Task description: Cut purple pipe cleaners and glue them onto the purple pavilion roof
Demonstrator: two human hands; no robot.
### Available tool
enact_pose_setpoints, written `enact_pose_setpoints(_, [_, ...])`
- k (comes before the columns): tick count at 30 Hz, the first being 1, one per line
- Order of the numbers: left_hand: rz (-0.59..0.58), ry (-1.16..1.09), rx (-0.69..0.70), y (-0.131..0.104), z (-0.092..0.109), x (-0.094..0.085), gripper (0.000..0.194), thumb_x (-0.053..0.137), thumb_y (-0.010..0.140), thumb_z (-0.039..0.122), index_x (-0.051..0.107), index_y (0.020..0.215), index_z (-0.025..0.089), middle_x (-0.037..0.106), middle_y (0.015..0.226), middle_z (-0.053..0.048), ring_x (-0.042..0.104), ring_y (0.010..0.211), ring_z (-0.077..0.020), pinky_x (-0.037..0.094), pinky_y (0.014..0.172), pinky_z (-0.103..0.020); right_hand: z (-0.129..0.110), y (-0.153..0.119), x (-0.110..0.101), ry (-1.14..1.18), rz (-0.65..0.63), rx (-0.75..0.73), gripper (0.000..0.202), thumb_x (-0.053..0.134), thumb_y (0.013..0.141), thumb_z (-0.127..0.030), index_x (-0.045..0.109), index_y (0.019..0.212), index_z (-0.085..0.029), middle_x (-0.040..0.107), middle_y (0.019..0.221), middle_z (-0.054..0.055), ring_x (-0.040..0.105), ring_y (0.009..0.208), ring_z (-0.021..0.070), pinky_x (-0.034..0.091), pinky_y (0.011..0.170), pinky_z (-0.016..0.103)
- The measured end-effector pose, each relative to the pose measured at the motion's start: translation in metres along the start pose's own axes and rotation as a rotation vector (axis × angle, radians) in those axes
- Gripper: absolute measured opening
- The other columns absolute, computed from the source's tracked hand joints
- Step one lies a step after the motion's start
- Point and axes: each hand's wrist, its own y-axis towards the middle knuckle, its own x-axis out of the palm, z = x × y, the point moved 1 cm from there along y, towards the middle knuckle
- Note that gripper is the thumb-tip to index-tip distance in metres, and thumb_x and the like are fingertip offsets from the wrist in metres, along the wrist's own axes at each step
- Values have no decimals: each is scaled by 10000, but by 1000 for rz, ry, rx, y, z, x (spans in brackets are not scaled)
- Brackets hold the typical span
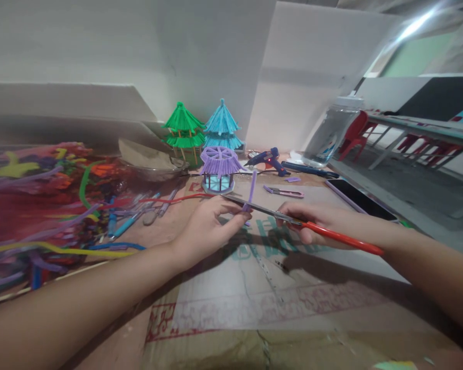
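In the head view, one left hand (210,226) pinches one fuzzy purple strip (251,191) upright above the tabletop (170,226); one right hand (304,218) is closed on one pair of red-handled metal scissors (272,211), blades at the strip. Behind stand three small tiered-roof pavilions: green (182,126), blue (221,121), purple (219,164).

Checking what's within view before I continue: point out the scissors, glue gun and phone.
Scissors (343,238): head view, red handle.
Glue gun (268,155): head view, body.
Phone (360,199): head view, dark screen.

Pale wall panels (212,56), bright ceiling light (419,24), red chairs (354,136), long table (420,131), grey floor (412,185)
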Motion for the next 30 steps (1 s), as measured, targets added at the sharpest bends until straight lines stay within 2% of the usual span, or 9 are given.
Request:
enact_pose_setpoints(19, [-48,-89,-18,3,2,-1,139,666,860,237,777,829,161,783,853,-39,709,783,-148,549,769,-232,-1,6,1,48,-1,56,480,630,806,-638,592,989,-195,556,813,2,494,706,157,387,613,268])
enact_pose_setpoints(24, [-121,-102,-62,3,2,-1,213,636,888,289,737,755,157,755,800,-34,681,762,-150,518,757,-238,5,7,1,37,3,75,487,609,817,-647,593,970,-185,590,775,12,519,659,151,383,566,256])
enact_pose_setpoints(28, [-126,-149,-144,4,2,-1,246,608,896,325,712,747,159,731,782,-32,663,756,-162,503,717,-244,20,7,-13,-107,44,67,507,546,858,-667,626,1041,-201,617,807,18,522,636,144,373,559,253])
enact_pose_setpoints(30, [-76,-158,-189,5,0,-3,269,577,911,351,710,779,159,725,795,-36,655,761,-168,496,704,-248,26,6,-25,-201,38,79,510,571,851,-658,653,1064,-202,662,908,50,582,733,181,414,633,278])
